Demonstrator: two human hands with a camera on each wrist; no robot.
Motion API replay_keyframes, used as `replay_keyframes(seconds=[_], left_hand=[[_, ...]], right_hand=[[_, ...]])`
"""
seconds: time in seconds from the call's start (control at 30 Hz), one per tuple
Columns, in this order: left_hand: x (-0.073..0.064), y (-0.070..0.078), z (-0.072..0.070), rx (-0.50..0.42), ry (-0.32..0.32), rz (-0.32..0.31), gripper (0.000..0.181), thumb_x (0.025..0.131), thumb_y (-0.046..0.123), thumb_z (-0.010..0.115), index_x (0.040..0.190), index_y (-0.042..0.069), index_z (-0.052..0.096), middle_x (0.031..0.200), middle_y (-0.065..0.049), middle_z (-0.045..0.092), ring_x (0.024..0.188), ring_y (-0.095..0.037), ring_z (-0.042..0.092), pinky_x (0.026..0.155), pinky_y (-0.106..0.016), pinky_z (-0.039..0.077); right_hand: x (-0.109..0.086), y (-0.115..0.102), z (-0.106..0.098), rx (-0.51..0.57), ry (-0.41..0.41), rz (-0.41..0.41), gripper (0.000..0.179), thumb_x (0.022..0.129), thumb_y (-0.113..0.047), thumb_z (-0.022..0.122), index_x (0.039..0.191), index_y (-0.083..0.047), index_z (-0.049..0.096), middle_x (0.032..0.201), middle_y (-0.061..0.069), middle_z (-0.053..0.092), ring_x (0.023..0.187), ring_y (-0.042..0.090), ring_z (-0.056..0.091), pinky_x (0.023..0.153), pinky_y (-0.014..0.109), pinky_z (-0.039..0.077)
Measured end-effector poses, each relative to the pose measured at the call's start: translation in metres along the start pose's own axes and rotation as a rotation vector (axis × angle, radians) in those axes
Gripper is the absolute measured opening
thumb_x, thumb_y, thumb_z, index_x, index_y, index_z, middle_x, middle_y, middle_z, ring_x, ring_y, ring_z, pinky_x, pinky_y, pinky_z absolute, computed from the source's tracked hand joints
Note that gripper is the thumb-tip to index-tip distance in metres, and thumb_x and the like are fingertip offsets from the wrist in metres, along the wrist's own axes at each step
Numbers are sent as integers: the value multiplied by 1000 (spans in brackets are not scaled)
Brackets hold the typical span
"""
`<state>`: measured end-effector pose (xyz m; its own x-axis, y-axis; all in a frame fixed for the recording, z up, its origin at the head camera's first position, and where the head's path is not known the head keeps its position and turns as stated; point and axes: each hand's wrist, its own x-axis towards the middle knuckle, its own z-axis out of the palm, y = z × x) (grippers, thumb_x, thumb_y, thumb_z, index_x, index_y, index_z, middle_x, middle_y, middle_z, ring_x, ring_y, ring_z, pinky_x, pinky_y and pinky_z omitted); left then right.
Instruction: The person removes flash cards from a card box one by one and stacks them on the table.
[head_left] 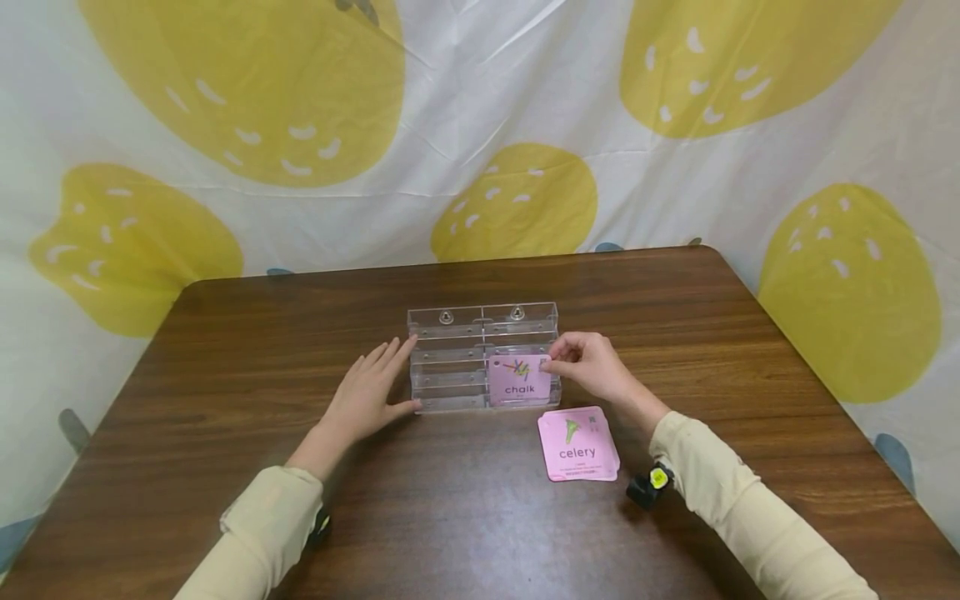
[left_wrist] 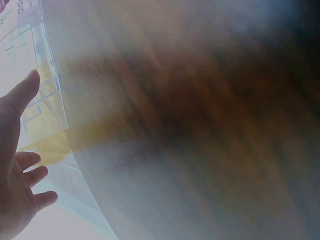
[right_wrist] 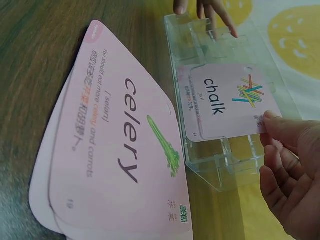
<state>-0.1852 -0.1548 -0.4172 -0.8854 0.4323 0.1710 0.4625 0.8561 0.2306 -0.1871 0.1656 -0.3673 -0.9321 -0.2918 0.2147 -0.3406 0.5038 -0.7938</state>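
Note:
A clear plastic card rack (head_left: 448, 367) with two columns of tiered pockets stands on the table. In its lower right pocket sits a pink flashcard reading "chalk" (head_left: 520, 380), with coloured sticks drawn on it. My right hand (head_left: 596, 367) pinches that card's upper right corner between thumb and finger, as the right wrist view also shows. My left hand (head_left: 365, 392) rests at the rack's left side, fingers spread and fairly straight, thumb near the lower front corner. In front of the rack's right end lies a small stack of pink flashcards (head_left: 577, 446), "celery" on top.
The brown wooden table (head_left: 300, 317) has its far edge against a white curtain (head_left: 420, 208) printed with yellow fruit. The card stack lies close to my right forearm, and a small black wrist camera (head_left: 645, 490) sits beside it.

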Motion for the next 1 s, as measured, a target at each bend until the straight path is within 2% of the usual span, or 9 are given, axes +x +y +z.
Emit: replay_keyframes(seconds=[0.2,0.4,0.53,0.83,1.0], left_hand=[[0,0,-1,1,1,1,93,76,46,68,147,17,15,142,-21,32,130,-36,31,103,-56,24],[0,0,0,-2,-4,-3,93,76,45,69,147,18,15,142,-20,32,130,-35,30,103,-56,24],[0,0,0,0,-5,-3,94,75,45,69,147,18,14,142,-20,32,130,-35,30,103,-56,24],[0,-1,-1,6,3,5,93,76,45,69,147,18,15,142,-20,32,130,-35,31,103,-56,25],[0,-1,-1,4,1,5,93,76,45,69,147,17,15,142,-21,32,130,-35,30,103,-56,25]], right_hand=[[2,5,1,12,-2,-24,8,75,5,68,75,9,61,65,13,58,56,12,45,47,16,36],[10,36,5,24,-3,-37,7,77,-1,69,78,3,63,65,5,59,54,6,46,46,17,38],[12,45,4,58,7,-45,7,78,-3,68,80,2,64,65,4,59,53,6,47,46,19,41],[10,43,0,118,20,8,10,83,-4,64,84,5,66,62,18,55,51,11,48,44,18,41],[5,22,-6,148,19,26,12,84,0,60,87,11,64,60,18,52,51,11,47,44,19,39]])
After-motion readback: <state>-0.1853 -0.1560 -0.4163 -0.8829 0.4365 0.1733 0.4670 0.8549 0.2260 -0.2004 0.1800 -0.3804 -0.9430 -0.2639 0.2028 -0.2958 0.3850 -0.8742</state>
